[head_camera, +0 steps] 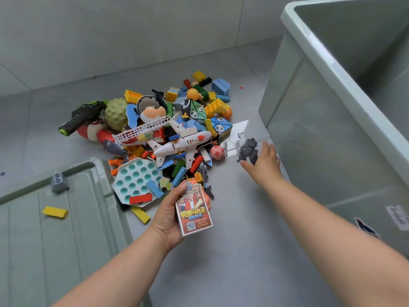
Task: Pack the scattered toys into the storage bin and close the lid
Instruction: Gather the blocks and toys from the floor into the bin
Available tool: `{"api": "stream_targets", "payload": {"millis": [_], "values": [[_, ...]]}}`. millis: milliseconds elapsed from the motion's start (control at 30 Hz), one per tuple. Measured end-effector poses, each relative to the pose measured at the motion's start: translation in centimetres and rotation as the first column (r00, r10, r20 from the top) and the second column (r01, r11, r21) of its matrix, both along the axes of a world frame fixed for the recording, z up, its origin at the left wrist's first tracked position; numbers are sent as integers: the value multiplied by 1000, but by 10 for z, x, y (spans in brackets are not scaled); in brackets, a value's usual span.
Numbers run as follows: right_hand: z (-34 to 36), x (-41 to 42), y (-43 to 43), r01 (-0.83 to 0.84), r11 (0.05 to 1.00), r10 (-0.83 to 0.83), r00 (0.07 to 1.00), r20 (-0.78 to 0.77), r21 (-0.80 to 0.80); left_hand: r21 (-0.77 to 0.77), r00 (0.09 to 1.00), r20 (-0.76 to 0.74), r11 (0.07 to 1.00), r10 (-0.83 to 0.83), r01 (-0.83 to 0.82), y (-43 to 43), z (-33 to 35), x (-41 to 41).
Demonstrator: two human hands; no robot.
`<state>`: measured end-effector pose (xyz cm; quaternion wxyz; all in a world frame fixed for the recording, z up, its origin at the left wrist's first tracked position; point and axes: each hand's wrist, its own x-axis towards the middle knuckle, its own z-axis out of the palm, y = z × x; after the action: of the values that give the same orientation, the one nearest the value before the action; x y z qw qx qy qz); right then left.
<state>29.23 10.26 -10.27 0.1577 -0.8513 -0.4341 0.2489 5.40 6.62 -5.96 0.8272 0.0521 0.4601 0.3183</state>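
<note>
A heap of scattered toys (168, 131) lies on the grey floor: bricks, a white toy plane (181, 144), a teal bubble board (138, 180), a black and green toy blaster (83, 117). My left hand (171, 216) grips a red card box (194, 212) just in front of the heap. My right hand (264, 161) pinches flat grey puzzle-like pieces (246, 148) beside the pale green storage bin (321, 63), which stands open at the right. The bin's lid (55, 240) lies flat at the lower left.
A grey brick (59, 181) and a yellow block (55, 212) rest on the lid. A pink ball (217, 152) sits at the heap's right edge. Tiled wall runs behind the heap. Stickers mark the bin's near wall.
</note>
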Motion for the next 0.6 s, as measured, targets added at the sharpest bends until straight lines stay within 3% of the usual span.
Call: {"api": "stream_targets", "payload": {"millis": [133,200,267,367,533,600], "values": [[-14,26,40,-262,955,274,959,77,-136,-33,998,-54,999,-21,19,-5,7,1],[-18,33,47,-405,896,423,903,79,-180,-52,997,-70,998,-34,31,-7,11,6],[-18,33,36,-488,849,522,835,174,-203,-64,994,-93,996,-61,55,-7,13,10],[-25,13,-9,-482,872,484,828,283,-80,-81,991,-98,993,-89,81,-8,12,14],[-34,-9,-59,-547,813,435,798,416,200,-121,979,-172,988,-112,92,-12,8,17],[-31,-10,-58,-461,854,389,874,290,242,-128,977,-181,988,-110,87,-13,8,15]]}}
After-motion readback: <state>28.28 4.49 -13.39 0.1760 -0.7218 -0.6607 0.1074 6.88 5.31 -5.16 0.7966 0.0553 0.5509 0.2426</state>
